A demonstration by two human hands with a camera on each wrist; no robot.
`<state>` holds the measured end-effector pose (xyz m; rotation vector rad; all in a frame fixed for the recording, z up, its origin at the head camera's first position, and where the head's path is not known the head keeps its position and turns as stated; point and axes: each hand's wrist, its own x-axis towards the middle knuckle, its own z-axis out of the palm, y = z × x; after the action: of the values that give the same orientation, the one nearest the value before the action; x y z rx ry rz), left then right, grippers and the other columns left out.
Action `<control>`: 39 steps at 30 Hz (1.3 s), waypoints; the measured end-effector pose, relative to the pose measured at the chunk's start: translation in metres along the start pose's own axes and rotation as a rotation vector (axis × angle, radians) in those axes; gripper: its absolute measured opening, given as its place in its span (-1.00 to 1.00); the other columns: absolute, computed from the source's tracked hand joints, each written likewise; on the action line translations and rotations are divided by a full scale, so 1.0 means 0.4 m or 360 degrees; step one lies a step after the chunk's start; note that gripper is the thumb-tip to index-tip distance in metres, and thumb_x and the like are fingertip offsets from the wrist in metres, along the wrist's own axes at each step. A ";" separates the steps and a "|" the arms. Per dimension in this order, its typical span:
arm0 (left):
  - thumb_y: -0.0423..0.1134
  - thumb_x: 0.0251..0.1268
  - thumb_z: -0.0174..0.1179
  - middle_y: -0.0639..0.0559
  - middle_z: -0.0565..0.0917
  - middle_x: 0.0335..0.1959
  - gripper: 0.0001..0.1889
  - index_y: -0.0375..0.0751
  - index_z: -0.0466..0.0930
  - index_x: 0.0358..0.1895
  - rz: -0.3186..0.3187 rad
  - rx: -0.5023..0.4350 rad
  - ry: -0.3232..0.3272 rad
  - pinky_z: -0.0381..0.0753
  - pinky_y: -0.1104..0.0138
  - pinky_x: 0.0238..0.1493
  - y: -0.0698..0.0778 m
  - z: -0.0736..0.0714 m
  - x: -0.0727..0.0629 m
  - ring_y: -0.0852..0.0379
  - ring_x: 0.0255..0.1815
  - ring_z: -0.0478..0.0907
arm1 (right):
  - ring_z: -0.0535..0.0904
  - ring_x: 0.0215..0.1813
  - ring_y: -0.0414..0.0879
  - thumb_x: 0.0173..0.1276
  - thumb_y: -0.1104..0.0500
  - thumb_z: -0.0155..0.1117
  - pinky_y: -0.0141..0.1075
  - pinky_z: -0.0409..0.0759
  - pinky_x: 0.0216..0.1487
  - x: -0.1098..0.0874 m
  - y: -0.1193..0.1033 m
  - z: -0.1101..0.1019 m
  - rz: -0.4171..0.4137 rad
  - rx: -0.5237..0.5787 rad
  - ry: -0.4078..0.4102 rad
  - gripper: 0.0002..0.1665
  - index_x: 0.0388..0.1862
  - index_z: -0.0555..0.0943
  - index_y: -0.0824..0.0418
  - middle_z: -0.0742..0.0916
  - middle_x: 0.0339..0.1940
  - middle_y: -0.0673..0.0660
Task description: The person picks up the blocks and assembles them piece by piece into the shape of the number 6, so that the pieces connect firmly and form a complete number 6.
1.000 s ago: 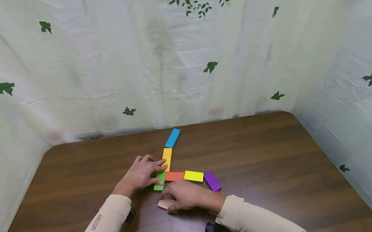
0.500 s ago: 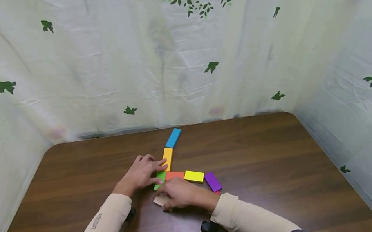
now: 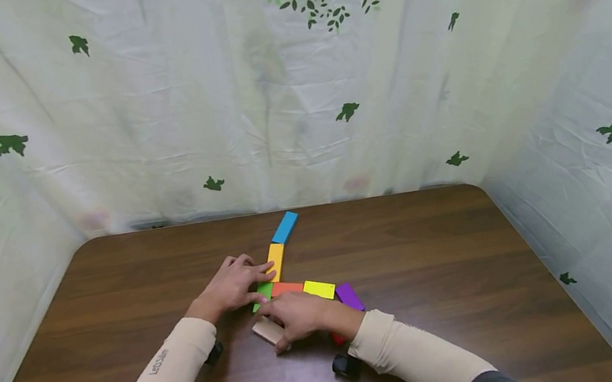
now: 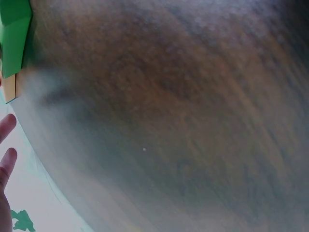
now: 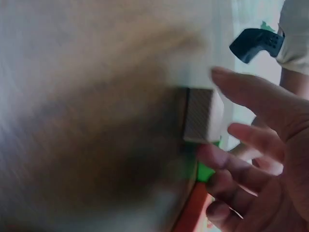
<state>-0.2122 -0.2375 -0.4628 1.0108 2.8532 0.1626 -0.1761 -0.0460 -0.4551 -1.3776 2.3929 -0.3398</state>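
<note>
My left hand rests its fingertips on an amber wooden block and its thumb by a green block. With thumb and fingers at either end, my right hand holds a pale beige block, which lies flat and slanted just nearer than the green one. In the right wrist view the beige block sits between thumb and finger; any small gap at the thumb is hard to judge. An orange-red block adjoins the green one, partly behind the right hand.
From the orange-red block the row runs right through a yellow block to a purple block. A red block shows partly beneath the right wrist. Beyond the amber block lies a blue block. A leaf-printed curtain surrounds the brown table.
My right hand has shifted the beige block slightly left and toward the green one, then turned it, so that more of its top shows. The left hand has stayed in place.
</note>
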 end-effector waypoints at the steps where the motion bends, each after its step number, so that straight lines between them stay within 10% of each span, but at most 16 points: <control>1: 0.18 0.02 0.28 0.07 0.46 0.33 -0.30 0.01 0.51 0.29 0.0004 -0.0001 0.0004 0.29 -0.04 0.09 -0.001 0.001 0.000 -0.07 0.11 0.37 | 0.41 -0.33 -0.30 0.07 -0.02 0.54 -0.53 0.35 -0.35 0.000 0.002 -0.003 -0.0027 -0.0001 -0.0023 -0.25 0.26 0.50 0.06 0.58 -0.33 -0.11; 39: 0.14 0.05 0.31 0.06 0.46 0.34 -0.33 0.02 0.51 0.29 -0.0002 -0.0005 -0.0016 0.28 -0.04 0.10 -0.002 -0.001 0.004 -0.08 0.12 0.36 | 0.38 -0.49 -0.33 0.05 0.00 0.54 -0.58 0.29 -0.46 0.021 0.009 0.004 -0.0098 -0.0086 0.0017 -0.34 0.16 0.57 0.09 0.48 -0.55 -0.17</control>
<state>-0.2138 -0.2372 -0.4626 1.0066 2.8436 0.1614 -0.1820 -0.0517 -0.4595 -1.4792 2.3889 -0.3009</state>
